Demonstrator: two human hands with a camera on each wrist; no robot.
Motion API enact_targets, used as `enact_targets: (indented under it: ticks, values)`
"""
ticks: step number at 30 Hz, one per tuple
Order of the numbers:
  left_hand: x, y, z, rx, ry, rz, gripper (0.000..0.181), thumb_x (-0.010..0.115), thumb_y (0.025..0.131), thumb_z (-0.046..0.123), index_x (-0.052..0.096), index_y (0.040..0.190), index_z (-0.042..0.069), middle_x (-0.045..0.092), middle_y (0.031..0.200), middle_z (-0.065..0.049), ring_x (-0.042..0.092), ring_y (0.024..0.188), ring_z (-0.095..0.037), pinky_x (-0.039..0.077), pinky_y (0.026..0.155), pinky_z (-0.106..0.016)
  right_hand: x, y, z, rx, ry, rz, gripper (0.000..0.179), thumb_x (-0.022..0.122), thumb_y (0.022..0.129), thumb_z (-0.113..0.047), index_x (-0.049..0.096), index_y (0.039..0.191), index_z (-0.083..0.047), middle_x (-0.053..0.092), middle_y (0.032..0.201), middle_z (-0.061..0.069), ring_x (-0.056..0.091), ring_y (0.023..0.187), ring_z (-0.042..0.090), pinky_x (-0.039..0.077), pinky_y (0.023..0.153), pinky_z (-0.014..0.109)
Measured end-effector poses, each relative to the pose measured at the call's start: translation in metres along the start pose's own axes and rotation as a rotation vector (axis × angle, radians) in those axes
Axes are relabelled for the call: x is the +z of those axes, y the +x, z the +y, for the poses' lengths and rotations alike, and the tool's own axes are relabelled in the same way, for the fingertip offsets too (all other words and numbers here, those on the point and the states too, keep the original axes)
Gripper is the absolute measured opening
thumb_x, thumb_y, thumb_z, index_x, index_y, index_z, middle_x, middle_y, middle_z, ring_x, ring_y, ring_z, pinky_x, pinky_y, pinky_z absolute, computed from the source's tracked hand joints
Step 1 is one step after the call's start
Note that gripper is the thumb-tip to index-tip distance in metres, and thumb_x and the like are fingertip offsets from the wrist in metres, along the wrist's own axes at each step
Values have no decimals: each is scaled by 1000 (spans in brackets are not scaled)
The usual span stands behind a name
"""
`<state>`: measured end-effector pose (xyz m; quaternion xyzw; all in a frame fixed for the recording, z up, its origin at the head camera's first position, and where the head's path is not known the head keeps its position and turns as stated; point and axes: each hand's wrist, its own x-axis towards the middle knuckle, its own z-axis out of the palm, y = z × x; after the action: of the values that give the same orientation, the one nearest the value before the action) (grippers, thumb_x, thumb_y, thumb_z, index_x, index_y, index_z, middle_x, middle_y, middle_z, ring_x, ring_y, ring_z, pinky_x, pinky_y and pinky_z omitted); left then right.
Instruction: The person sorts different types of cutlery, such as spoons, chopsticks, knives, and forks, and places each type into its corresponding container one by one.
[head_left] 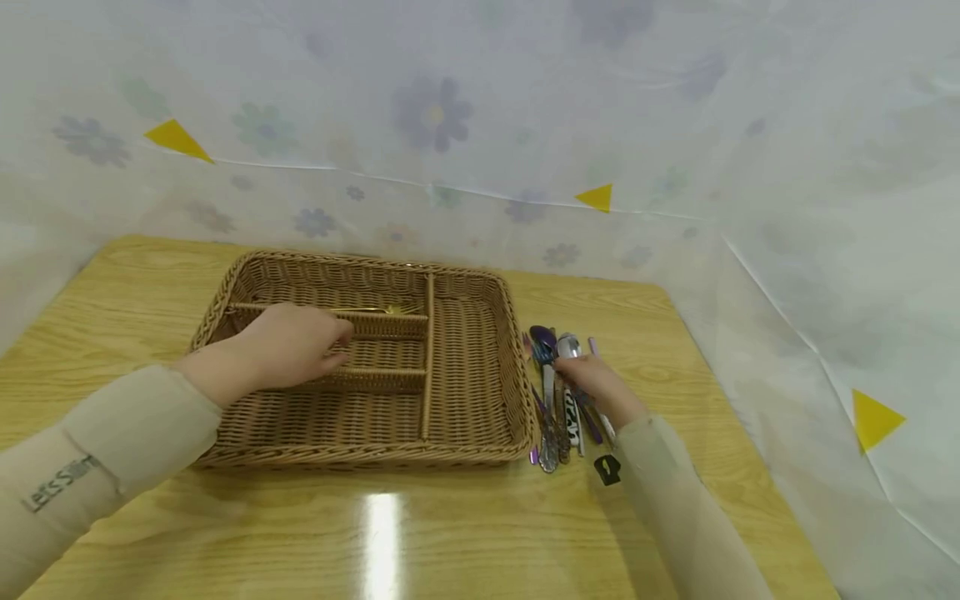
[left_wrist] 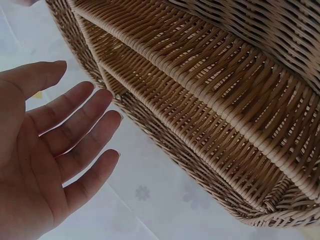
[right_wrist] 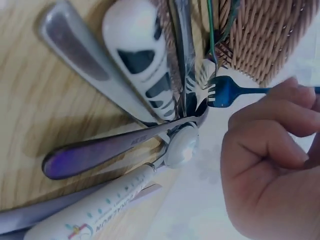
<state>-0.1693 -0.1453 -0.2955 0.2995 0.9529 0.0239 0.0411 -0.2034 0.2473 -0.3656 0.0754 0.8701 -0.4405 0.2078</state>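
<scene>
From the head view, my left hand hangs over the left part of the wicker basket, its back toward me, partly hiding the two long dividers. The basket sits on the wood-grained tabletop, with three long compartments at left and one deep compartment at right. A gold-coloured piece of cutlery lies in the far long compartment. My right hand is at the cutlery pile, just beside the basket's right wall; what it holds is hard to make out here. In the pile I can see a dark purple spoon, a silver spoon and a black-and-white handle. Behind stands a flowered curtain bearing yellow triangles.

From my left wrist, the palm faces the camera, and my fingers are relaxed, slightly spread and holding nothing. The basket's woven dividers run slantwise beside them.

From my right wrist, my fingers are curled round the handle of a blue fork, its tines pointing at the pile. Near the tines lie a purple handle and a small bowl of a spoon; whether the tines touch anything, I cannot tell. Lower down lies a white printed handle.
</scene>
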Motion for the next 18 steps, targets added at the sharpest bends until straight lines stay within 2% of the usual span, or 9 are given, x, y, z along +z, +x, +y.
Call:
enact_targets:
  ticks: [3,5,7,12,15,18]
  values:
    - [0,1,0,3,-7,-4,14,61,90,27,62,83,14,56,65,6,47,52,-6,38,47,-25,-1,-7,-2,-14,28,30,30,48,91,-24,65,73,-9,49,56,-6,39,57,12,35,60,26]
    - [0,1,1,0,-10,-7,14,60,90,26,62,84,14,56,65,6,47,52,-7,39,47,-25,-2,-10,-3,-12,77,40,28,49,90,-24,66,71,-11,44,52,-6,35,51,10,32,53,25]
    - [0,1,1,-1,-8,-6,13,60,90,25,62,84,14,57,66,5,47,52,-7,39,47,-25,-2,-12,-4,-17,142,18,28,48,90,-22,65,69,-14,42,50,-7,32,47,8,29,47,23]
    - [-1,1,2,9,0,9,11,60,90,23,62,84,14,59,67,4,49,53,-7,41,48,-27,0,-16,-9,-35,283,-68,26,44,94,-20,60,75,-12,53,59,-5,38,46,3,33,45,18]
    - [-1,1,3,12,3,13,11,60,89,22,63,85,13,60,68,4,51,54,-7,43,48,-27,1,-16,-10,-29,305,-79,24,42,96,-21,60,92,-6,55,63,-6,41,49,2,36,47,16]
    - [-1,1,4,15,8,17,11,60,89,23,63,86,13,60,69,3,51,54,-7,43,48,-27,2,-16,-9,-41,316,-90,35,39,98,-19,54,118,5,55,63,-7,43,52,3,37,52,18]
